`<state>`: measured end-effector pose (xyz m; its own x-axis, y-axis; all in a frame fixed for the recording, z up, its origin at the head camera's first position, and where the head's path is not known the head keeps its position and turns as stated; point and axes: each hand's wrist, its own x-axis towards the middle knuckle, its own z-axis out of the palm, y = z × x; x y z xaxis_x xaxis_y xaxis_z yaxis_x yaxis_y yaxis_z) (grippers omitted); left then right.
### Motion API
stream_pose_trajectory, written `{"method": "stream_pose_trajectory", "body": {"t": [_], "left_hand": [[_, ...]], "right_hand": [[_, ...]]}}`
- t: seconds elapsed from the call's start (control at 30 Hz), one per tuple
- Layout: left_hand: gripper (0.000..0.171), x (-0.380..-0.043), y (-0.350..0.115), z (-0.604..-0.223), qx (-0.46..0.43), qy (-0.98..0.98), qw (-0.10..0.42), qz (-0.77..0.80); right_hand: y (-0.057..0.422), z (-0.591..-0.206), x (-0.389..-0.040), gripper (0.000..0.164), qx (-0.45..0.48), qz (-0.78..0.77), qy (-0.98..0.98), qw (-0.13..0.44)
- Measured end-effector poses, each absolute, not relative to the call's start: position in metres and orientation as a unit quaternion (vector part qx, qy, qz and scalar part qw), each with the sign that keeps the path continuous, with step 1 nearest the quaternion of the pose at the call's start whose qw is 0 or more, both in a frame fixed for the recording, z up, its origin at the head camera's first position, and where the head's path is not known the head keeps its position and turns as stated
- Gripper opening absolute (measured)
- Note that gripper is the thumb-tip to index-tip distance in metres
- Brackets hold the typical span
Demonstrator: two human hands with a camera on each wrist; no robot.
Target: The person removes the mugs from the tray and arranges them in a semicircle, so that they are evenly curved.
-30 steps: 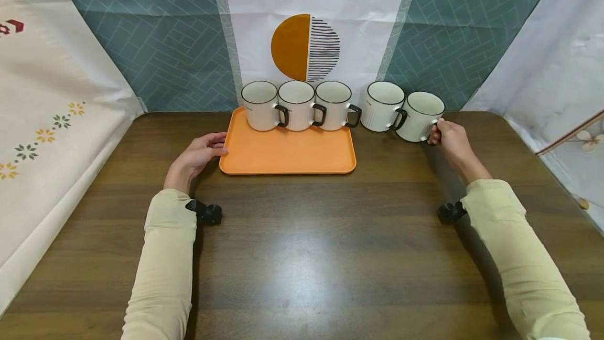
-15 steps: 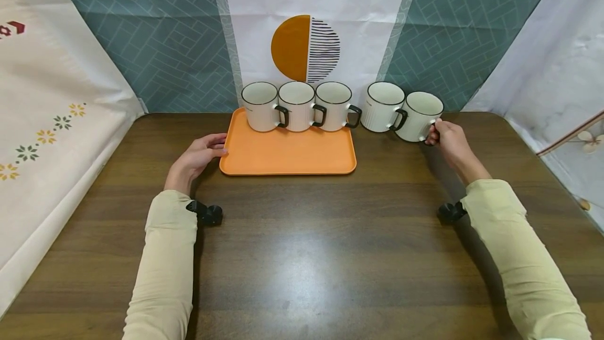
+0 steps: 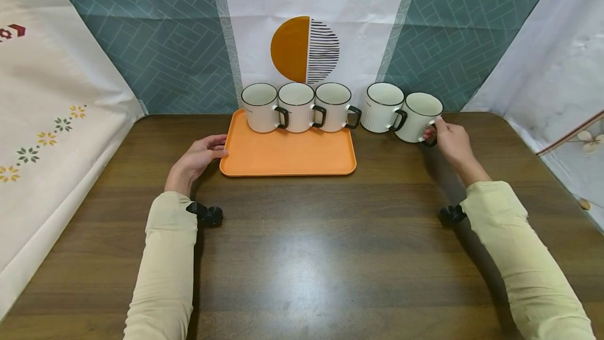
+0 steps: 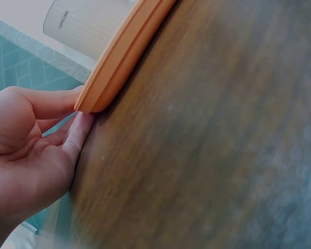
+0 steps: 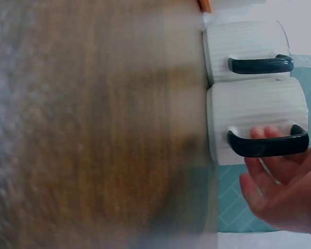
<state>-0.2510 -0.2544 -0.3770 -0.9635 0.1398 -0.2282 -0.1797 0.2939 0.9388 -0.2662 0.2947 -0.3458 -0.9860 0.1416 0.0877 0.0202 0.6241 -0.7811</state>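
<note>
My left hand (image 3: 194,160) is at the left edge of an orange tray (image 3: 288,157). In the left wrist view its fingers and thumb pinch the tray's rim (image 4: 114,70). Three white mugs with dark rims and black handles stand in a row along the back of the tray: left (image 3: 260,112), middle (image 3: 295,112) and right (image 3: 332,112). To the right, on the table, my right hand (image 3: 454,143) is at the end mug (image 3: 416,117). Two fingertips reach through behind its black handle (image 5: 269,146); the fingers are loose and the thumb stays off it.
Another white mug (image 3: 382,109) stands between the tray and the end mug, touching or nearly touching the latter. All handles point rightward. A patterned cloth (image 3: 179,56) hangs behind the wooden table (image 3: 302,240), with pale cloths at both sides.
My right hand's fingers have loosened and straightened at the end mug's handle, baring more of it. The left hand, tray and mugs stay practically where they were.
</note>
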Motion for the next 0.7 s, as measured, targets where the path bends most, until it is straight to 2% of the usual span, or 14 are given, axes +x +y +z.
{"method": "stream_pose_trajectory", "body": {"t": [0.17,0.57,0.7], "left_hand": [[0.06,-0.251,-0.255,-0.377,-0.012,0.792,0.133,0.595],[0.06,-0.247,-0.258,-0.379,0.004,0.791,0.119,0.601],[0.059,-0.25,-0.257,-0.377,-0.011,0.796,0.13,0.591]], "right_hand": [[0.299,-0.34,-0.263,0.068,-0.066,0.37,-0.922,0.097],[0.274,-0.314,-0.262,0.047,-0.05,0.399,-0.889,0.218],[0.254,-0.306,-0.261,0.041,-0.009,0.416,-0.885,0.211]]}}
